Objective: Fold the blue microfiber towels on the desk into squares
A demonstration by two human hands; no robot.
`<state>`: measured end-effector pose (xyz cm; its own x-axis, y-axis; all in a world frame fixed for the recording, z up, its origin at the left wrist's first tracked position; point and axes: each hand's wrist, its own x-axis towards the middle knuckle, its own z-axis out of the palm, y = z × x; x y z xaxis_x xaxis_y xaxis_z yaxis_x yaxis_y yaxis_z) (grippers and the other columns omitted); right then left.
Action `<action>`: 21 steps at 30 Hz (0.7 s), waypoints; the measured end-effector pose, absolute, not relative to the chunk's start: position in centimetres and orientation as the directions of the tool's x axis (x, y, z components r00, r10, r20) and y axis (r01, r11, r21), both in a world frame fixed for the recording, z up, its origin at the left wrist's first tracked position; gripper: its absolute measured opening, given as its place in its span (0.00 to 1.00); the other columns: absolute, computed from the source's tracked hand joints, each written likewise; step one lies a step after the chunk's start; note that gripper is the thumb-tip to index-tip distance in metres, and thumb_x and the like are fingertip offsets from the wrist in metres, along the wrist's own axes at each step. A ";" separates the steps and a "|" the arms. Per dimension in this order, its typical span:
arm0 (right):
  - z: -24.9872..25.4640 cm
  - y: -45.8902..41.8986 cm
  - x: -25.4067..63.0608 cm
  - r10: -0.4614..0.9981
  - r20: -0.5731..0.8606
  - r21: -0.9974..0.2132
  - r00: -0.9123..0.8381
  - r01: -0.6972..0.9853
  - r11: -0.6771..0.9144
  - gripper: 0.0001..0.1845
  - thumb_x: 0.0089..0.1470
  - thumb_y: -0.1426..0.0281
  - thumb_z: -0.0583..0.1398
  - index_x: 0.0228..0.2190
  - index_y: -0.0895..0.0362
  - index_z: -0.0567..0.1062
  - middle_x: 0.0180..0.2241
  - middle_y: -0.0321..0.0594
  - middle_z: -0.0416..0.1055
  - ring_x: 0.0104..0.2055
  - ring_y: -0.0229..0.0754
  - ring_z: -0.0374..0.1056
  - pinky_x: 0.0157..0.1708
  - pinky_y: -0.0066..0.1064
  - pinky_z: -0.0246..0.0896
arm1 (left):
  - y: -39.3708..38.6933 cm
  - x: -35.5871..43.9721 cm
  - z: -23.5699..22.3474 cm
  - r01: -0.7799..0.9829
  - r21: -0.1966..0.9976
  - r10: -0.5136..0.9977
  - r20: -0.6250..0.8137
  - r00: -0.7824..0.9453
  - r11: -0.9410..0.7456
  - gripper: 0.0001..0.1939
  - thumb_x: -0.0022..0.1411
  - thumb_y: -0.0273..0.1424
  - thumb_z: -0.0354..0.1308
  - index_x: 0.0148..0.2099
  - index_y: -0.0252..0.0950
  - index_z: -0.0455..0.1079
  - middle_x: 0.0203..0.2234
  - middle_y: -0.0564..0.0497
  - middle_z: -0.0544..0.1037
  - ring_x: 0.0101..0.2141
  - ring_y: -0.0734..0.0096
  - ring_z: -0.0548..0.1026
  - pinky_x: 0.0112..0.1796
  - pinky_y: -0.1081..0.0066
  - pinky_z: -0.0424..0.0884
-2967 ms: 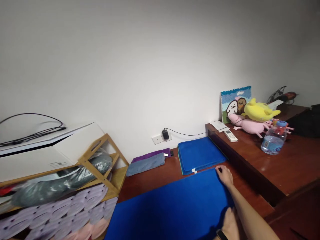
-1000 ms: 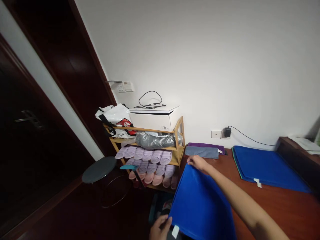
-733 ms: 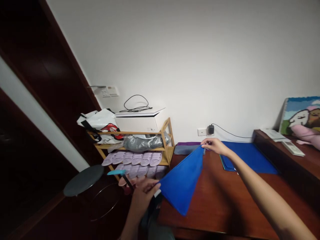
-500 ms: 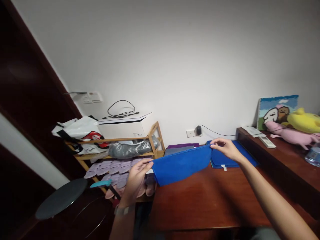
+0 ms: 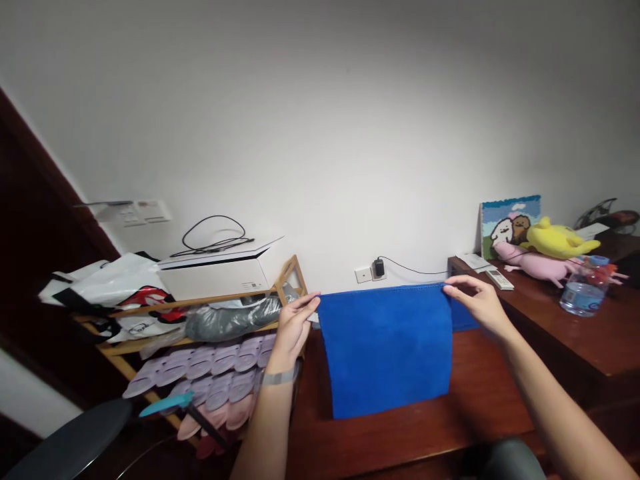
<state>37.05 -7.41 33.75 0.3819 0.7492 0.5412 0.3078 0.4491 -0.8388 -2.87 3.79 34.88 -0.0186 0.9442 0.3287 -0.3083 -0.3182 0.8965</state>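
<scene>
A blue cloth [image 5: 387, 353] hangs stretched between my two hands above the brown wooden table [image 5: 400, 440]. My left hand [image 5: 295, 323] pinches its upper left corner between thumb and fingers, and a small white tag shows beside those fingertips. At the upper right corner, my right hand [image 5: 477, 303] holds the edge in a pinch. The cloth's lower edge hangs over the tabletop. Behind it, another piece of blue cloth [image 5: 463, 317] lies on the table, mostly hidden.
On the left stands a wooden rack [image 5: 117, 360] with purple slippers [image 5: 220, 357] and a white box [image 5: 220, 270] on top. A raised brown shelf [image 5: 575, 340] at right bears a water bottle [image 5: 585, 290], plush toys [image 5: 555, 240] and a remote control [image 5: 500, 280]. A charger [image 5: 379, 267] sits in the wall socket.
The blue cloth now hangs down flatter and shows more of its face. My hands are slightly farther apart, still gripping its top corners. The view has shifted to the right.
</scene>
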 end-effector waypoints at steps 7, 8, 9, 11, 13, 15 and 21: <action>33.2 -8.8 37.9 0.746 0.526 -0.847 0.408 0.329 0.417 0.26 0.42 0.47 0.74 0.33 0.55 0.84 0.34 0.44 0.82 0.37 0.47 0.75 0.38 0.36 0.72 | 3.9 -2.3 33.7 -0.251 0.901 0.931 0.366 0.001 -0.354 0.25 0.37 0.42 0.81 0.36 0.35 0.84 0.33 0.44 0.86 0.37 0.61 0.82 0.43 0.63 0.77; 33.2 -8.9 38.0 0.744 0.528 -0.845 0.408 0.336 0.416 0.26 0.42 0.47 0.74 0.33 0.55 0.84 0.34 0.43 0.82 0.37 0.47 0.75 0.38 0.36 0.72 | 3.9 -2.3 33.7 -0.243 0.898 0.927 0.376 -0.008 -0.366 0.24 0.37 0.43 0.81 0.37 0.35 0.84 0.34 0.43 0.86 0.37 0.61 0.82 0.43 0.63 0.77; 33.3 -9.0 38.1 0.741 0.532 -0.843 0.409 0.341 0.417 0.26 0.42 0.47 0.74 0.33 0.54 0.84 0.34 0.43 0.82 0.37 0.46 0.75 0.38 0.36 0.72 | 3.9 -2.2 33.7 -0.236 0.895 0.922 0.387 -0.017 -0.380 0.25 0.38 0.43 0.81 0.37 0.35 0.85 0.35 0.43 0.86 0.37 0.61 0.82 0.44 0.63 0.77; 33.4 -8.9 38.3 0.740 0.534 -0.842 0.409 0.337 0.421 0.26 0.41 0.46 0.74 0.33 0.54 0.84 0.34 0.43 0.81 0.36 0.46 0.75 0.38 0.36 0.72 | 4.1 -2.0 33.7 -0.221 0.890 0.915 0.403 -0.028 -0.399 0.25 0.39 0.43 0.81 0.39 0.34 0.85 0.36 0.43 0.87 0.38 0.61 0.82 0.45 0.63 0.77; 33.5 -8.5 38.5 0.741 0.527 -0.848 0.417 0.319 0.424 0.27 0.40 0.46 0.74 0.32 0.55 0.84 0.32 0.42 0.81 0.36 0.45 0.75 0.38 0.35 0.71 | 4.3 -1.7 33.7 -0.205 0.889 0.911 0.411 -0.040 -0.410 0.26 0.39 0.43 0.81 0.39 0.34 0.85 0.36 0.43 0.87 0.39 0.61 0.82 0.45 0.63 0.77; 33.6 -8.3 38.5 0.742 0.517 -0.855 0.428 0.304 0.421 0.27 0.39 0.46 0.74 0.33 0.55 0.84 0.32 0.41 0.81 0.36 0.45 0.75 0.38 0.36 0.71 | 4.4 -1.5 33.5 -0.192 0.888 0.908 0.416 -0.051 -0.418 0.27 0.40 0.44 0.81 0.40 0.34 0.84 0.36 0.43 0.87 0.38 0.60 0.82 0.44 0.63 0.77; 33.6 -9.6 38.6 0.733 0.517 -0.854 0.441 0.328 0.404 0.26 0.41 0.46 0.74 0.32 0.55 0.84 0.34 0.43 0.82 0.38 0.47 0.76 0.40 0.37 0.72 | 3.8 -2.0 33.6 -0.174 0.894 0.909 0.416 -0.025 -0.413 0.24 0.39 0.42 0.81 0.37 0.34 0.84 0.33 0.44 0.86 0.34 0.63 0.81 0.40 0.66 0.77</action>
<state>38.61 -9.57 33.61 0.4414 0.7334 0.5170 0.3284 0.4041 -0.8537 -1.95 3.75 33.61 -0.0245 0.9092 0.4157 -0.1740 -0.4134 0.8938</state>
